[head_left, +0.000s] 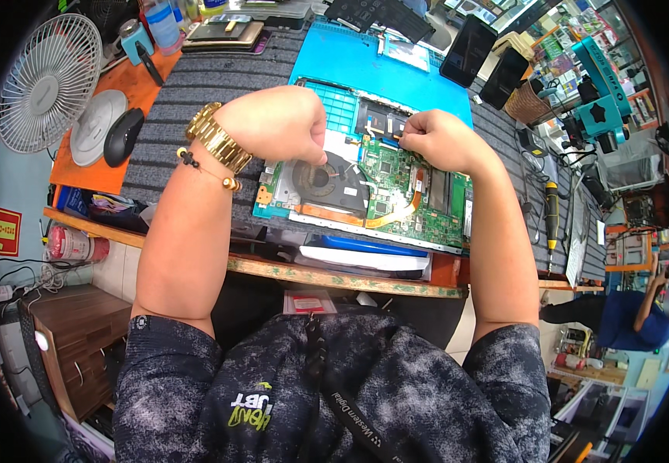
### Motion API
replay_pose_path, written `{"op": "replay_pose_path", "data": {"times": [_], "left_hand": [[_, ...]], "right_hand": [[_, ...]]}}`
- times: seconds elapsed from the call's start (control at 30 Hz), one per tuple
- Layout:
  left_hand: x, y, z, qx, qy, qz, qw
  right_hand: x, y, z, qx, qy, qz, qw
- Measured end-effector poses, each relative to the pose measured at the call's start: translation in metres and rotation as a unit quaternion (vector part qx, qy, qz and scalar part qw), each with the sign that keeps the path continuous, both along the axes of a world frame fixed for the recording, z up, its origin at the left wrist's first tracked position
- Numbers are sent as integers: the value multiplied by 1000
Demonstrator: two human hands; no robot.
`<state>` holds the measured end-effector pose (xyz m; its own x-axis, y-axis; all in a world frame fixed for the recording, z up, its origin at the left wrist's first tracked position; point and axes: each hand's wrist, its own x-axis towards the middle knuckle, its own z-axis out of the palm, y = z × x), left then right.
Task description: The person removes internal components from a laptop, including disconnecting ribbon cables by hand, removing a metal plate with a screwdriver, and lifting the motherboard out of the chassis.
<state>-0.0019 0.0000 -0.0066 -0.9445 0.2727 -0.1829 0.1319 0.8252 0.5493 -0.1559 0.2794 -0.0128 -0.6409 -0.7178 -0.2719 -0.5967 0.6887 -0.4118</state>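
Both hands (pixel 282 119) (pixel 441 139) curl over a green circuit board (pixel 436 217), any pinch unclear; white lettering (pixel 359 421) marks the lanyard (pixel 337 395).

white fan (pixel 47 85) and black mouse (pixel 123 137) at left, brown woven basket (pixel 529 103) near a teal stand (pixel 601 117) at right

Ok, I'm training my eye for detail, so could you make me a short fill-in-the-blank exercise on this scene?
1. The gold watch is on the person's ____ wrist.
2. The circuit board by the right hand is mainly ____ in colour.
3. The mouse is ____, unlike the white fan.
4. The screwdriver has a black and ____ handle.

Missing words: left; green; black; yellow.
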Motion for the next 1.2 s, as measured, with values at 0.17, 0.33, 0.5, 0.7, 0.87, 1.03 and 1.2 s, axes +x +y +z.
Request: {"op": "replay_pose_path", "data": {"times": [0.17, 0.33, 0.5, 0.7, 0.87, 1.03, 1.2], "left_hand": [[-1, 0, -7, -1, 12, -2, 1000], [-2, -1, -7, -5, 19, -7, 1000], [-8, -2, -4, -11, 32, 10, 999], [-8, 10, -2, 52, 84, 5, 995], [-9, 27, -3, 102, 52, -72, 991], [-6, 62, -22, 136, 119, -136, 974], [-3, 81, -34, 104, 144, -140, 974]], "right_hand": [[0, 1, 0, -2, 3, 2, 1000], [4, 0, -1, -17, 6, -8, 1000], [-4, -2, 3, 12, -1, -5, 1000], [-7, -2, 0, -6, 4, 0, 1000], [-8, -1, 2, 0, 2, 2, 1000], [-9, 0, 0, -10, 0, 9, 1000], [-12, 0, -3, -18, -2, 15, 1000]]}}
